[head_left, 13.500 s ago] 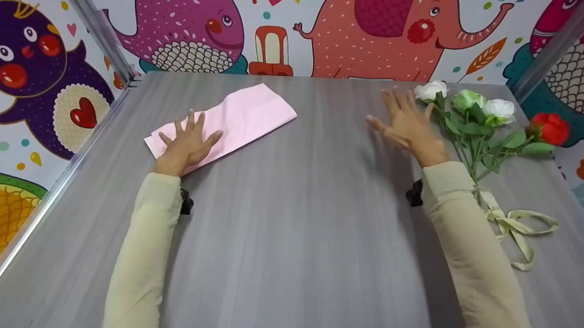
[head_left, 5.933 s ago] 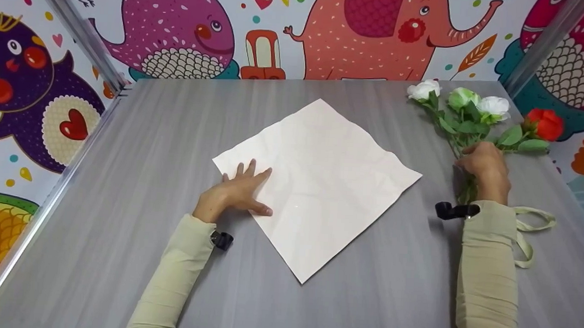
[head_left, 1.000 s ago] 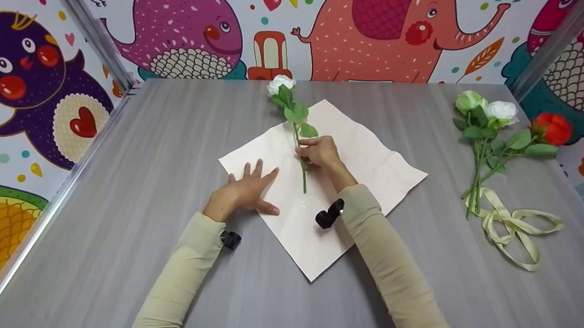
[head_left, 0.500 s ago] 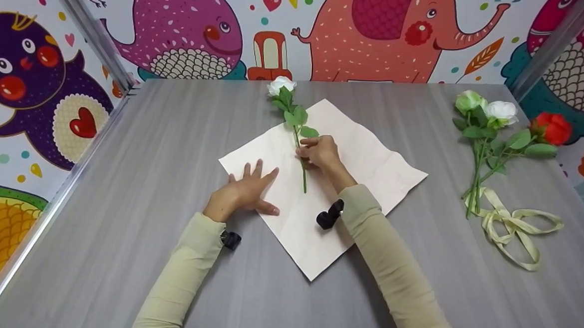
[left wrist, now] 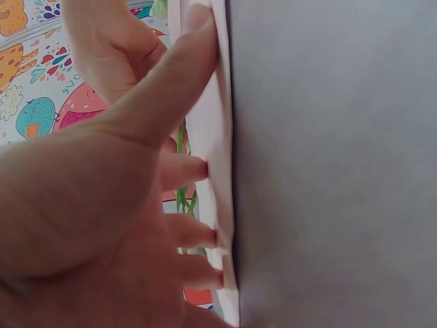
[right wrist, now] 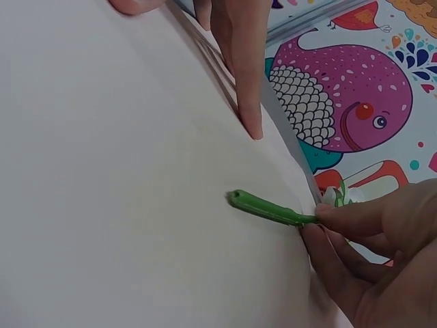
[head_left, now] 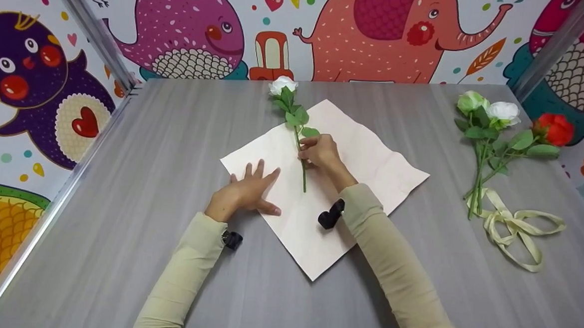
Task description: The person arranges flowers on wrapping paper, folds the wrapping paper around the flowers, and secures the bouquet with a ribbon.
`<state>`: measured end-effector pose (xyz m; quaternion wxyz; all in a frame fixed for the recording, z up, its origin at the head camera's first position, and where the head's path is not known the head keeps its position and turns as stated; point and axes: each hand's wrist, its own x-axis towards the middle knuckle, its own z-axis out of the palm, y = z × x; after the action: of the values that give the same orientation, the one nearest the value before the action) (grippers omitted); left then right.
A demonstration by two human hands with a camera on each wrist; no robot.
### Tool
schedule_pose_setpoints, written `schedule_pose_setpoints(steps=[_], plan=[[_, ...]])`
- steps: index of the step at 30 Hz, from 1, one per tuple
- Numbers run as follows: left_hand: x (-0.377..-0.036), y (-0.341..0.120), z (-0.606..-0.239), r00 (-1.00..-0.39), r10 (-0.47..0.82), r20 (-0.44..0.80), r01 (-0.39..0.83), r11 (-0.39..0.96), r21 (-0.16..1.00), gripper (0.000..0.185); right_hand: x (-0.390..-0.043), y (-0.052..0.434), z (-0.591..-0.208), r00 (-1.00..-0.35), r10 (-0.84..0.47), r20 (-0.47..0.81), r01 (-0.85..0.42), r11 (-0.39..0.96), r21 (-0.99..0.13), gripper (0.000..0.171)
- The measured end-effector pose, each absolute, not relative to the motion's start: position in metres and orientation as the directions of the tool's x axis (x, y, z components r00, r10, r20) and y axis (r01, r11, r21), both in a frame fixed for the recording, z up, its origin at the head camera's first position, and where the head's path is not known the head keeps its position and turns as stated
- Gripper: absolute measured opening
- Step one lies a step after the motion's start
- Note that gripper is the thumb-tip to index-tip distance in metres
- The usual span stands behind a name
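Note:
A white artificial rose [head_left: 283, 86] lies slantwise over the pale pink wrapping paper [head_left: 313, 235], its bloom past the paper's upper left edge. My right hand [head_left: 321, 151] pinches its green stem between thumb and fingers. In the right wrist view the stem's cut end [right wrist: 263, 207] points away from the pinching fingers, over the paper. My left hand [head_left: 243, 194] rests with spread fingers on the paper's left edge. From the left wrist, the thumb [left wrist: 174, 78] and fingertips press along that edge, and the paper [left wrist: 217, 130] is seen edge-on.
At the right of the grey table [head_left: 174, 128] lie a green-white rose [head_left: 471, 102], a white rose [head_left: 503, 113] and a red rose [head_left: 553, 129], stems together. A looped cream ribbon [head_left: 518, 227] lies below them. Printed walls [head_left: 189, 23] border the table's back and sides.
Earlier the folded pink paper was spread into a diamond. The right hand then brought one white rose from the right onto it. Over the last second, both hands have stayed nearly still.

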<state>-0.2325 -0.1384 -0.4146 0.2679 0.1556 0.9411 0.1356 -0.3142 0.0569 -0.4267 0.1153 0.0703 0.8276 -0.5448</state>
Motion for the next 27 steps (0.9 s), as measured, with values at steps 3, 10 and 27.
schedule_pose_setpoints(steps=[3, 10, 27], plan=[[-0.233, -0.138, -0.415, -0.807, 0.364, -0.464, 0.217, 0.915, 0.34, 0.106, -0.315, 0.058, -0.428, -0.968, -0.005, -0.251, 0.23, 0.387, -0.893, 0.036], [-0.233, -0.138, -0.415, -0.806, 0.369, -0.463, 0.217, 0.912, 0.348, 0.107, -0.317, 0.069, -0.421, -0.966, -0.065, -0.25, 0.208, 0.375, -0.903, 0.039], [-0.232, -0.14, -0.414, -0.798, 0.387, -0.461, 0.232, 0.905, 0.357, 0.106, -0.305, 0.168, -0.387, -0.998, -0.056, 0.018, -0.053, 0.735, -0.676, 0.047]])
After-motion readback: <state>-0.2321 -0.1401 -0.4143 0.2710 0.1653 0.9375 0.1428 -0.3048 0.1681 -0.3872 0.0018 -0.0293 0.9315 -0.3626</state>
